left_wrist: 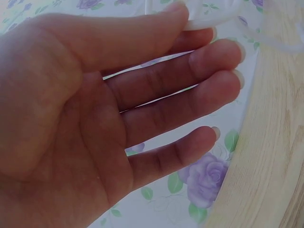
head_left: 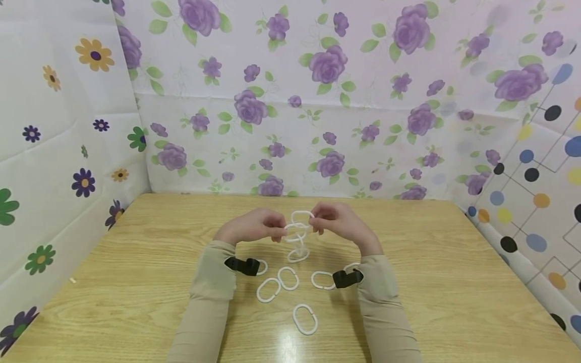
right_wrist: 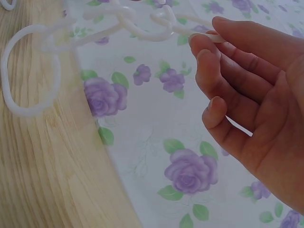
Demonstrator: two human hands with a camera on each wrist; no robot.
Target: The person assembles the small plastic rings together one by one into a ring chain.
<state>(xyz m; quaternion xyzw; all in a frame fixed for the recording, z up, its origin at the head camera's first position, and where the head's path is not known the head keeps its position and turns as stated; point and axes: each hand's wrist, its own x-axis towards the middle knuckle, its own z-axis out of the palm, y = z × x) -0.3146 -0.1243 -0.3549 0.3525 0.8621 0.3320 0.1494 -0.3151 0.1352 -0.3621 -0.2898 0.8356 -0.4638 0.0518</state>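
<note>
Above the table, my left hand [head_left: 256, 226] pinches a white oval plastic link [head_left: 294, 240] between thumb and index finger. In the left wrist view, that link [left_wrist: 211, 23] sits at the fingertips while the other fingers extend loosely. My right hand [head_left: 340, 221] pinches a second white link [head_left: 301, 212] by its right end, and this one overlaps the left-held link. Below them hang more joined links, the lowest link [head_left: 298, 261] close over the table. The right wrist view shows a hanging link [right_wrist: 4, 71] at left, threaded through its neighbour.
Several loose white links lie on the wooden table [head_left: 136, 282], including a front link [head_left: 294, 318] and a link [head_left: 257, 292] left of centre. Another link [head_left: 322, 273] lies beside the right wrist's black camera [head_left: 347, 278]. Flowered cloth [head_left: 295, 146] hangs behind the table.
</note>
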